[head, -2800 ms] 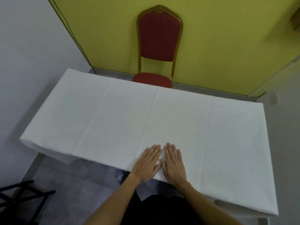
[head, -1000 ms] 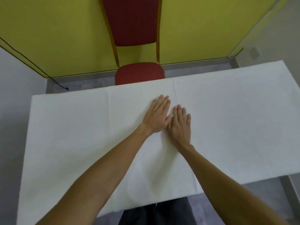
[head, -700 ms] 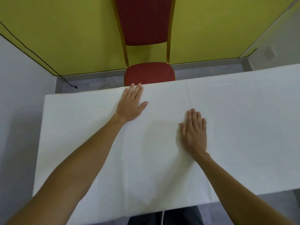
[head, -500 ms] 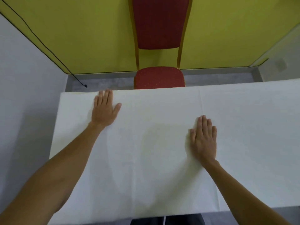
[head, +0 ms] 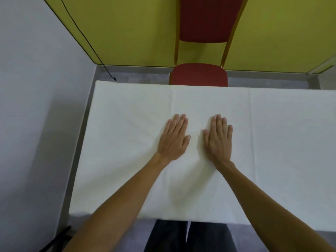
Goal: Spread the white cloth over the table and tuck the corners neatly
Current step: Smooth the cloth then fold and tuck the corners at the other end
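— Looking down, what do you see?

— I see my two hands lying flat on the white cloth. My left hand and my right hand sit side by side near the middle, close but not touching. Both palms face down. The fingers are straight, held close together, and point to the far side. Neither hand is holding or pinching anything.

— Where is the cloth?

— It lies spread over the whole table top, from the near edge by my legs to the far edge by the chair. Its left end is in view, and it runs off the right side of the view. I can see two fold lines going from near to far, one just left of my left hand and one well to the right of my right hand. Soft wrinkles show left of my left hand.

— What else is there?

— A red chair with a gold frame stands just past the far edge. Behind it is a yellow wall. A thin black cable runs down by the corner to the gray floor. A white wall is on the left.
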Action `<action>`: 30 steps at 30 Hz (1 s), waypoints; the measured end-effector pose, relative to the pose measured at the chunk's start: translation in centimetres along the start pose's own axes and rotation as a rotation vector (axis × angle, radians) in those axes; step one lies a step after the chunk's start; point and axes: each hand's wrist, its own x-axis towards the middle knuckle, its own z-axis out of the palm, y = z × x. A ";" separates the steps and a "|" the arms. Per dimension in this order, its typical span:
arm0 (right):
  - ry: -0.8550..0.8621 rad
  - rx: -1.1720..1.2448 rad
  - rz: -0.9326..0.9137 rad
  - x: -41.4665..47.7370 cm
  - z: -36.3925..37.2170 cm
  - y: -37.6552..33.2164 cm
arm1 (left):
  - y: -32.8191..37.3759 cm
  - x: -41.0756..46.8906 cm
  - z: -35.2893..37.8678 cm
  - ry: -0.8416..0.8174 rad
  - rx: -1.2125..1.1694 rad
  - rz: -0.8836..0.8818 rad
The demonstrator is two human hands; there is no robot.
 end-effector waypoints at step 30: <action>-0.101 -0.055 -0.278 -14.4 2.3 -5.9 | -1.4 -24.2 1.5 0.028 0.052 -0.203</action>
